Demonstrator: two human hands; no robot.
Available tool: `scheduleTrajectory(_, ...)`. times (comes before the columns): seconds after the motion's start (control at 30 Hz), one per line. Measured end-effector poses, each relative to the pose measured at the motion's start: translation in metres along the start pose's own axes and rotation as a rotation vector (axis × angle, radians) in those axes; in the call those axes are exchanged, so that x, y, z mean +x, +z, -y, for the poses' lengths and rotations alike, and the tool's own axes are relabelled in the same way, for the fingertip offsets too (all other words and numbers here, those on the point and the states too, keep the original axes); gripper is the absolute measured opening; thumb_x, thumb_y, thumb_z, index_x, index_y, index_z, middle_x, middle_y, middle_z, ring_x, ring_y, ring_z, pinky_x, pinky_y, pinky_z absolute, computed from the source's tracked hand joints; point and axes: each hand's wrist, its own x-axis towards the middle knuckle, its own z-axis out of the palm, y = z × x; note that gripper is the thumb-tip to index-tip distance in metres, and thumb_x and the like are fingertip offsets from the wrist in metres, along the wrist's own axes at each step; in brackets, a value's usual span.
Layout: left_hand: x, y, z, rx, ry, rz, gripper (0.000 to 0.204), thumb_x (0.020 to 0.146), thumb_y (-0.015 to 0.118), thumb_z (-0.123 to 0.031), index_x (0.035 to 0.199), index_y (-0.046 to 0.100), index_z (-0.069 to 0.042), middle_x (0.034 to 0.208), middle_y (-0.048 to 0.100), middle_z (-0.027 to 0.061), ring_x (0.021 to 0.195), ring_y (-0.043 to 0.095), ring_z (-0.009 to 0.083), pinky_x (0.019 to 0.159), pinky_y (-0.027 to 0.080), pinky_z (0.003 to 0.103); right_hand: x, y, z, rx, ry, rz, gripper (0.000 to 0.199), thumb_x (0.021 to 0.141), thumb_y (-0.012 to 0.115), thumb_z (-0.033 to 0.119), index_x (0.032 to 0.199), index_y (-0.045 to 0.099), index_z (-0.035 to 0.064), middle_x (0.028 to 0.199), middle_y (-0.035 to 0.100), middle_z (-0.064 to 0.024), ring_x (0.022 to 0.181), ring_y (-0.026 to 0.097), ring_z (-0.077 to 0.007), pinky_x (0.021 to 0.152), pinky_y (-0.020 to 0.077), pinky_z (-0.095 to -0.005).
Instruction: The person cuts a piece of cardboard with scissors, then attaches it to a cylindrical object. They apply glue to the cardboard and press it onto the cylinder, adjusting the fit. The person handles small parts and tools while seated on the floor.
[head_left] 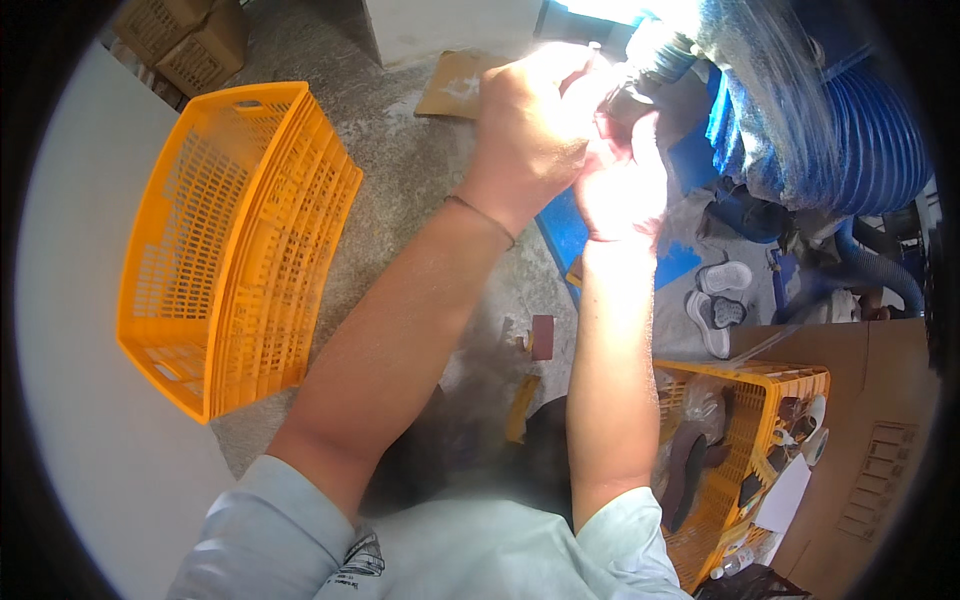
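Note:
Both of my arms reach up to the far middle, where strong light washes out much of the detail. My left hand [530, 135] is closed, with its fingers pressed together around something the glare hides. A small pale tip [595, 47] shows just above its fingers. Close beside it, my right hand [622, 190] turns its palm upward, thumb raised and fingers curled in toward the left hand. What lies between the hands is too bright to make out. A rounded machine part [660, 50], partly wrapped in clear plastic, stands right past my fingertips.
Nested orange crates [255, 250] stand at left. A thick blue ribbed hose [850, 140] fills the far right. White shoes [715, 300] lie below it. Another orange crate [745, 450] holds dark sole-shaped pieces beside a cardboard box [870, 430]. A reddish-brown block [542, 338] sits below my hands.

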Motion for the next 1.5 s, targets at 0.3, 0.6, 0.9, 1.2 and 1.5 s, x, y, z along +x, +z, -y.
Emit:
scheduleTrajectory(0.3,0.008,0.005,0.006,0.01,0.106,-0.035,0.013,0.089,0.069,-0.009,0.094,0.071,0.003,0.08,0.072,0.0129,0.071,0.069,0.0173,0.067,0.054,0.031,-0.001,0.005,-0.003,-0.005,-0.01,0.009,0.037,0.109,0.046,0.031,0.133,0.052,0.0035,0.133,0.058,-0.0165,0.125,0.054,-0.0298,0.115,0.0388,-0.0504)
scheduleTrajectory(0.6,0.015,-0.01,0.006,0.492,0.397,0.117,0.017,0.098,0.061,-0.01,0.104,0.074,0.001,0.083,0.072,0.0095,0.073,0.065,0.0117,0.069,0.053,0.027,0.0,0.003,0.005,-0.234,-0.001,0.026,0.038,0.108,0.048,0.033,0.131,0.055,0.0041,0.132,0.059,-0.0157,0.12,0.058,-0.0296,0.112,0.0404,-0.052)
scheduleTrajectory(0.9,0.015,0.003,0.001,0.293,0.241,0.039,0.017,0.1,0.057,-0.01,0.099,0.071,0.0,0.079,0.067,0.0061,0.071,0.067,0.0145,0.065,0.056,0.032,0.003,0.0,0.003,-0.203,0.009,-0.039,0.042,0.109,0.047,0.031,0.139,0.05,0.0009,0.132,0.059,-0.017,0.118,0.06,-0.032,0.101,0.0488,-0.0488)
scheduleTrajectory(1.2,0.011,-0.013,0.002,-0.18,-0.272,0.113,0.025,0.105,0.053,-0.018,0.104,0.062,0.005,0.08,0.069,0.011,0.054,0.058,0.0124,0.049,0.048,0.023,0.009,-0.018,0.008,-0.178,0.007,0.05,0.032,0.104,0.058,0.027,0.126,0.061,0.0043,0.116,0.066,-0.0119,0.107,0.064,-0.0294,0.097,0.052,-0.0503)
scheduleTrajectory(1.5,0.007,-0.006,-0.001,0.012,-0.045,0.172,0.025,0.102,0.055,-0.009,0.119,0.065,0.007,0.083,0.069,0.0075,0.061,0.056,0.0096,0.053,0.046,0.023,0.012,-0.02,0.009,-0.198,-0.005,-0.018,0.04,0.103,0.059,0.034,0.128,0.059,0.0028,0.118,0.065,-0.0149,0.105,0.063,-0.0316,0.094,0.0525,-0.05)
